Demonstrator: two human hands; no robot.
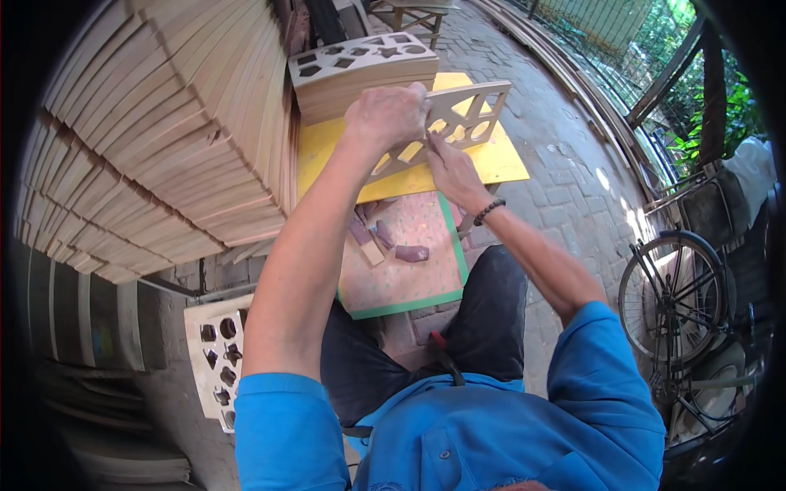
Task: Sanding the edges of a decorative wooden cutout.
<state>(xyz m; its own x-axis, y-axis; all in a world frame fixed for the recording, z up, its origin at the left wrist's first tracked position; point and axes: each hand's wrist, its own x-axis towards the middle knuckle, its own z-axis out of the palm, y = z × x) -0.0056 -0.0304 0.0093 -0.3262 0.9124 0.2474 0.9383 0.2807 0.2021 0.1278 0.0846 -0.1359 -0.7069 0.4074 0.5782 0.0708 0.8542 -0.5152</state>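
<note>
Brick paving (pixel 565 200) underlies an outdoor work area, with a yellow tabletop (pixel 508 166) set before the person. At the centre of the grip, a wooden board (pixel 440 105) pierced with shaped holes stands tilted on its long edge, just above or touching the tabletop; which cannot be told. Left hand (pixel 386 116): fingers curled closed over the board's upper edge, knuckles uppermost; whether it also hides a small item is not visible. Right hand (pixel 458 170): thumb and fingers pinching the board lower down, on the side nearer the body. The step in hand appears to be dressing or checking one board's surface and edges; the next move seems to call for a firm right-hand hold while the left works or turns the piece. Pose: left forearm long and steep, wrist bent over; right forearm reaching inward, elbow out, a dark bracelet (pixel 489 212) at the wrist. Farther out: a stack of similar boards (pixel 364 86) behind the left hand, purple abrasive pieces (pixel 411 254) on a green-edged sheet (pixel 426 286) below, piled planks (pixel 205 123) at left, and a bicycle (pixel 675 282) at right.
</note>
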